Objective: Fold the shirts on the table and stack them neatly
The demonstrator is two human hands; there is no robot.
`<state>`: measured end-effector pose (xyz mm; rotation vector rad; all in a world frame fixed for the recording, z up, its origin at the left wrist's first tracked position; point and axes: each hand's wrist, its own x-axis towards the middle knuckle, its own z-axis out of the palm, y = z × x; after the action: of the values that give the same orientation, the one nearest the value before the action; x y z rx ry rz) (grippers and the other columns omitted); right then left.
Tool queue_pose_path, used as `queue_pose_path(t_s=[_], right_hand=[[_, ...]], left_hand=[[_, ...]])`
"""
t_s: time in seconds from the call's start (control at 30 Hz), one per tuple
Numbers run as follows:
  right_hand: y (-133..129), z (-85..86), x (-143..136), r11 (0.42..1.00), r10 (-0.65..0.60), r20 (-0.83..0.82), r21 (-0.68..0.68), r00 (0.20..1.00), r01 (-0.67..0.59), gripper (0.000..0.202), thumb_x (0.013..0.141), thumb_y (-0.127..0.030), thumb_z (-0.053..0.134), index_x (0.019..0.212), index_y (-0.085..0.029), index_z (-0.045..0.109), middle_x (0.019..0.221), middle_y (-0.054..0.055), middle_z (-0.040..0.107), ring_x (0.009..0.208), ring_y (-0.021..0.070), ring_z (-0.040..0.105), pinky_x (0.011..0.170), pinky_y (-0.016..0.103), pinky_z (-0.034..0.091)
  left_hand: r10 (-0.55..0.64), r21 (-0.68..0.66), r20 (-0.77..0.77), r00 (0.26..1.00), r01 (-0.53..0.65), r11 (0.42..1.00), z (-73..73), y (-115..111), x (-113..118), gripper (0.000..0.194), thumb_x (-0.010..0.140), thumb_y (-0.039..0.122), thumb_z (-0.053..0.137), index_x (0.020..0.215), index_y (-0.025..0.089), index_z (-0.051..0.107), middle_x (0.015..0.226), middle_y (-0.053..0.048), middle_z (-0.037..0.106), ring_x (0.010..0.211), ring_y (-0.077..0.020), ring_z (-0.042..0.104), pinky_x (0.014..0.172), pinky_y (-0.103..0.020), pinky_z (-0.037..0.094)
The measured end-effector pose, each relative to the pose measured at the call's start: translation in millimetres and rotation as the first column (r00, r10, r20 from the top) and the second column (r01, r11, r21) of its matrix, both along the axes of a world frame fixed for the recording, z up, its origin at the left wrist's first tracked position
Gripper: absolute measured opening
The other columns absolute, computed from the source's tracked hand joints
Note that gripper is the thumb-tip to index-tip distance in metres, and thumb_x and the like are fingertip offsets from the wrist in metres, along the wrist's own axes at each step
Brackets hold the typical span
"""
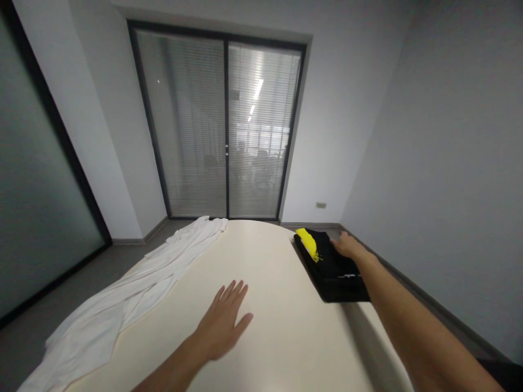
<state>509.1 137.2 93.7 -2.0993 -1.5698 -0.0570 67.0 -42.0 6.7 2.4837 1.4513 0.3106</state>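
Folded black garment [333, 264], yellow print [307, 243] on its upper face, lying at the right edge of a cream table [269, 337]. Right hand [347, 245] at the garment's right side, fingers partly hidden; whether gripping, cannot tell. Left hand [223, 324] open, palm down, fingers spread, near the table's middle. White cloth [151, 288], rumpled, along the left edge.

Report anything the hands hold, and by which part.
The left hand holds nothing. The right hand is at the right edge of the black cloth; whether it grips is unclear.
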Motion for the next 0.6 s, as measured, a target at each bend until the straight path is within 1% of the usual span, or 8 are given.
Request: queue_pose_path(t_s=[0.07, 0.13, 0.2, 0.27, 0.33, 0.4, 0.5, 0.6], right_hand=[[-2, -5.7, -13, 0.998, 0.059, 0.037, -0.032, 0.998, -0.058, 0.056, 0.092, -0.045, 0.055, 0.137, -0.011, 0.054, 0.133, 0.026, 0.058, 0.125, 0.0352, 0.055, 0.103, 0.05, 0.042], [-6, -12.0, -31, 0.988, 0.14, 0.076, -0.082, 0.987, -0.134, 0.059, 0.095, -0.055, 0.046, 0.146, -0.026, 0.046, 0.152, 0.017, 0.044, 0.141, 0.0378, 0.037, 0.111, 0.061, 0.029], [-12, -22.8, -48, 0.978, 0.151, 0.067, -0.159, 0.986, -0.139, 0.062, 0.094, -0.065, 0.04, 0.148, -0.036, 0.044, 0.159, 0.009, 0.034, 0.146, 0.0435, 0.024, 0.11, 0.072, 0.018], [-18, -37.3, -59, 0.967, 0.092, 0.019, -0.241, 0.996, -0.085, 0.067, 0.091, -0.071, 0.037, 0.148, -0.036, 0.044, 0.16, 0.009, 0.032, 0.145, 0.0483, 0.021, 0.107, 0.076, 0.015], [-23, -50.1, -64, 0.966, 0.047, 0.014, -0.253, 0.999, -0.042, 0.07, 0.091, -0.072, 0.035, 0.149, -0.035, 0.043, 0.16, 0.01, 0.031, 0.145, 0.0491, 0.021, 0.107, 0.076, 0.015], [-27, -55.9, -65, 0.97, 0.037, 0.031, -0.243, 0.999, -0.028, 0.07, 0.091, -0.071, 0.034, 0.15, -0.034, 0.043, 0.16, 0.01, 0.032, 0.144, 0.0483, 0.022, 0.107, 0.075, 0.015], [-33, -49.1, -71, 0.978, 0.015, 0.097, -0.211, 0.995, 0.005, 0.067, 0.092, -0.066, 0.038, 0.149, -0.032, 0.044, 0.158, 0.011, 0.035, 0.143, 0.0464, 0.025, 0.108, 0.073, 0.015], [-45, -34.2, -95, 1.0, 0.011, 0.208, -0.007, 0.978, -0.01, 0.053, 0.096, -0.049, 0.041, 0.142, -0.025, 0.051, 0.152, 0.013, 0.044, 0.14, 0.0381, 0.03, 0.111, 0.061, 0.019]], left_hand=[[0.0, 0.004, 0.002, 1.0, 0.0, 1.0, -0.6, 0, 0, 0.07, 0.101, 0.062, 0.021, 0.159, 0.022, 0.02, 0.164, -0.005, 0.017, 0.153, -0.025, 0.01, 0.125, -0.05, 0.012], [-0.001, 0.003, 0.003, 1.0, 0.001, 1.0, -0.6, 0, 0, 0.07, 0.101, 0.062, 0.021, 0.159, 0.022, 0.021, 0.164, -0.006, 0.017, 0.153, -0.0252, 0.011, 0.125, -0.05, 0.011], [-0.003, -0.003, 0.002, 1.0, 0.003, 1.0, 0.3, 0, 0, 0.071, 0.101, 0.062, 0.021, 0.159, 0.021, 0.021, 0.164, -0.006, 0.017, 0.153, -0.0251, 0.01, 0.125, -0.049, 0.011], [-0.003, -0.013, -0.004, 1.0, 0.003, 1.0, 1.5, 0, 0, 0.072, 0.1, 0.063, 0.02, 0.158, 0.021, 0.022, 0.165, -0.006, 0.017, 0.153, -0.0248, 0.01, 0.125, -0.049, 0.011], [0.0, -0.018, -0.007, 1.0, 0.0, 1.0, 2.6, 0, -1, 0.073, 0.1, 0.064, 0.02, 0.158, 0.02, 0.022, 0.165, -0.006, 0.016, 0.153, -0.0246, 0.01, 0.125, -0.049, 0.01], [0.002, -0.014, 0.001, 1.0, -0.002, 1.0, 2.8, -1, -1, 0.073, 0.1, 0.064, 0.02, 0.158, 0.019, 0.023, 0.165, -0.006, 0.017, 0.153, -0.0248, 0.01, 0.125, -0.049, 0.01], [0.003, -0.003, 0.034, 0.999, -0.003, 1.0, 1.3, -2, 1, 0.071, 0.1, 0.062, 0.023, 0.157, 0.02, 0.026, 0.164, -0.006, 0.021, 0.152, -0.0255, 0.014, 0.124, -0.049, 0.013], [0.053, 0.042, 0.103, 0.993, -0.058, 0.997, -0.3, 4, 2, 0.064, 0.101, 0.056, 0.027, 0.153, 0.018, 0.037, 0.159, -0.008, 0.035, 0.149, -0.0233, 0.027, 0.123, -0.045, 0.021]])
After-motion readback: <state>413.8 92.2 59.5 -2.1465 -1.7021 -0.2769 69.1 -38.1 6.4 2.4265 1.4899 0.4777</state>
